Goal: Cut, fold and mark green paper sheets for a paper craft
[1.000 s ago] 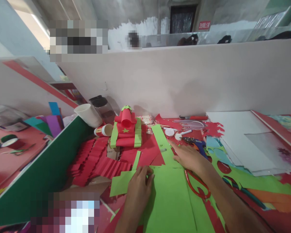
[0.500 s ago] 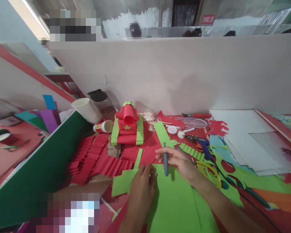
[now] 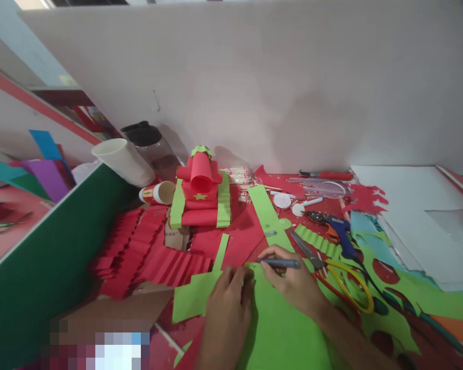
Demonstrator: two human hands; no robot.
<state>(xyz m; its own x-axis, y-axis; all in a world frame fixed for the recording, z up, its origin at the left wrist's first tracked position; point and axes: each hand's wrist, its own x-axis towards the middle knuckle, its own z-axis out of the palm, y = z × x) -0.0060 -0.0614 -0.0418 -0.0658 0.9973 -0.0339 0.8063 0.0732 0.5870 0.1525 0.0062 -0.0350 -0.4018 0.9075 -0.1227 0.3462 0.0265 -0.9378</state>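
Observation:
My right hand is closed around a dark grey pen. The pen lies almost level, its tip at the top edge of a large green paper sheet. My left hand presses on that sheet's left side, fingers bent downward and fingertips partly hidden. A smaller green paper piece sticks out left of it, below a narrow green strip. Just beyond my right hand lie a long green strip, with what looks like a pen cap on it, and open scissors with yellow and red handles.
A red and green paper model stands at the back, beside a paper cup. Pleated red paper lies left, near a green divider. A blue glue gun and white sheets are on the right.
The pen has swung from upright to nearly level, and its tip has come to the top edge of the green sheet. My left hand stays on the paper. The view has tilted down.

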